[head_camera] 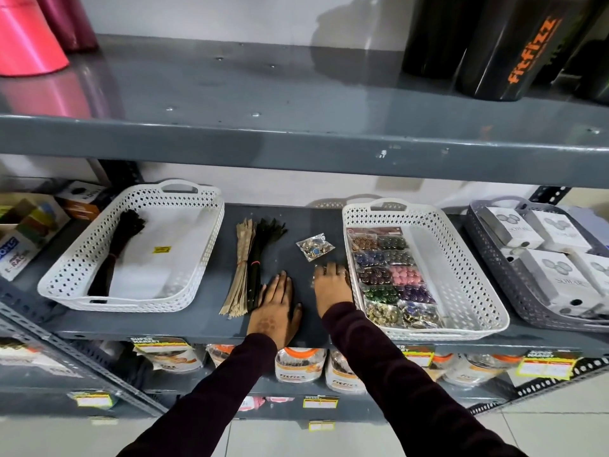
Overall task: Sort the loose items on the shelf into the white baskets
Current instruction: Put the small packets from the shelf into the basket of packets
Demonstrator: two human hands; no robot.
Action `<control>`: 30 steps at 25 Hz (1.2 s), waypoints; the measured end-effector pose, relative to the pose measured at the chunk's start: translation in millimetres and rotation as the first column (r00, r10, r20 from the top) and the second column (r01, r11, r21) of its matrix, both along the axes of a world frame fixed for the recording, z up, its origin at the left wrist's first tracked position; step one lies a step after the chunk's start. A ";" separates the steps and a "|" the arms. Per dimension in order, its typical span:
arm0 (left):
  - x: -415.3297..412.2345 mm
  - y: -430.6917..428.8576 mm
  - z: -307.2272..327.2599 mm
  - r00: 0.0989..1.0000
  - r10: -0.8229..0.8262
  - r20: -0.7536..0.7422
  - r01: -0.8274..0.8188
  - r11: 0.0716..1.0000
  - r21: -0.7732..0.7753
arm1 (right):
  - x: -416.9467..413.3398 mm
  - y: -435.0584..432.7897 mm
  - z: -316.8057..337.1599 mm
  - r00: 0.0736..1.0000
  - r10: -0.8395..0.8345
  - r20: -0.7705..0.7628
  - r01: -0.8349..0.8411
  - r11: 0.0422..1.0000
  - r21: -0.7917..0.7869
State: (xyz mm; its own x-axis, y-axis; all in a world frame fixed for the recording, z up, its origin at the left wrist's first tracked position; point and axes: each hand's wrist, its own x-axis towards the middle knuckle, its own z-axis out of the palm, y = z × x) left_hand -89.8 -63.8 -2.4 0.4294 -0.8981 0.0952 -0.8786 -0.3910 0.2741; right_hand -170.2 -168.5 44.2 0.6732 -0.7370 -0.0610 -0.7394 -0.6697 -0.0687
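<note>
Two bundles lie loose on the grey shelf between the baskets: a beige zipper bundle and a dark zipper bundle touching it. A small clear packet of buttons lies further right. My left hand rests flat, palm down, beside the dark bundle's near end, holding nothing. My right hand lies palm down just left of the right white basket, with a bit of clear plastic showing at its left edge. That basket holds a card of coloured button packets. The left white basket holds one dark zipper bundle.
A grey basket of white boxes stands at the far right, and small boxes crowd the far left. The upper shelf overhangs, carrying black bottles and pink rolls. Packaged goods sit on the shelf below.
</note>
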 end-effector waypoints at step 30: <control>-0.9 -0.8 -7.0 0.999 0.012 0.051 -0.010 1.000 -0.028 | -98.1 -37.3 42.8 0.973 -0.198 0.119 0.175 0.968 0.178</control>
State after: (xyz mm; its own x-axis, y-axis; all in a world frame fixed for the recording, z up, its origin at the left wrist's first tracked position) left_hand -90.7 -64.6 -9.4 0.4329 -0.8901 0.1424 -0.8876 -0.3933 0.2398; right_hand -268.2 -205.8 87.0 0.5349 -0.8376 -0.1105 -0.8265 -0.4916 -0.2742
